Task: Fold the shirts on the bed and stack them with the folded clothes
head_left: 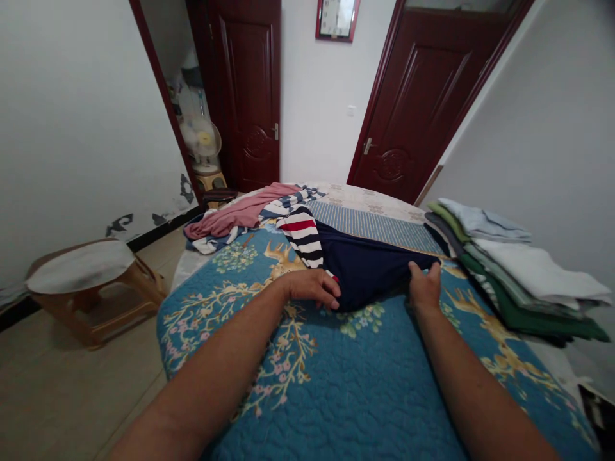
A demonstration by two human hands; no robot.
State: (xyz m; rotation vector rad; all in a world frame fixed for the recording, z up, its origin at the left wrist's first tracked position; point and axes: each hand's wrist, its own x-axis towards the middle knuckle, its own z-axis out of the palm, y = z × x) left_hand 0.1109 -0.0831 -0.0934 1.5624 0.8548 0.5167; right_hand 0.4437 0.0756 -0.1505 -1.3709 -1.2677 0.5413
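Note:
A navy shirt (365,262) with a striped section (303,237) in white, black and red lies across the middle of the table. My left hand (314,286) is closed at its near left corner, the fingers pinching the edge where the stripes meet the navy cloth. At the shirt's right end my right hand (425,285) grips the cloth, thumb on top and the other fingers partly hidden. Between the two hands the near edge is stretched and slightly raised off the blue flowered quilted cover (365,378).
A stack of folded clothes (528,269) stands at the table's right. A rumpled pink garment (245,211) and blue-white striped cloth lie at the far left. A stool (81,269) is on the floor at left, a fan (202,137) in the doorway behind.

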